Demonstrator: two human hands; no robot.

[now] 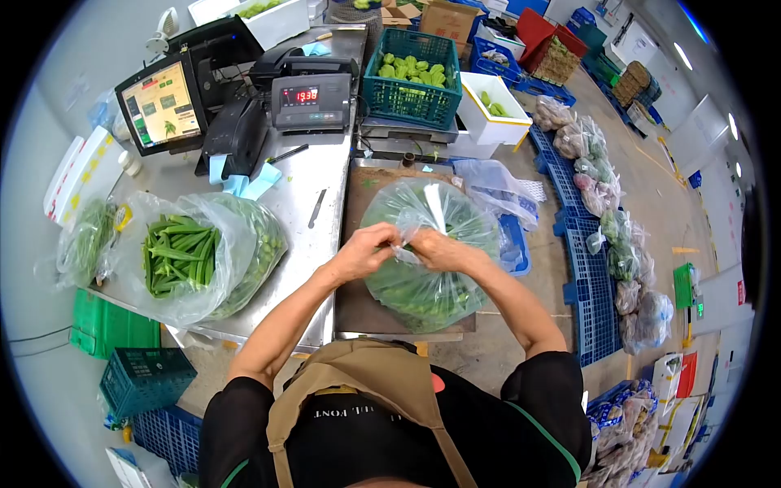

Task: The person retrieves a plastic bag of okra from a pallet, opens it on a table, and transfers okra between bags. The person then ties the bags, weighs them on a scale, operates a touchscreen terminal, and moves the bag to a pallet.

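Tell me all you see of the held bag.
The bag looks like clear plastic, rounded and bulging, with creases radiating from its bunched neck. Green contents show through, too blurred to name. It sits on the brown platform, neck up; the left grip and right grip pinch the gathered plastic. A white streak shows on its far side. I can't tell if it's tied.

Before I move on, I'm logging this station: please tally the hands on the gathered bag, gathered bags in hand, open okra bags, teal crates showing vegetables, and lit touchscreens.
Hands: 2 (left hand, right hand)
Gathered bag: 1
Open okra bag: 1
Teal crate showing vegetables: 1
Lit touchscreen: 1
Total: 6
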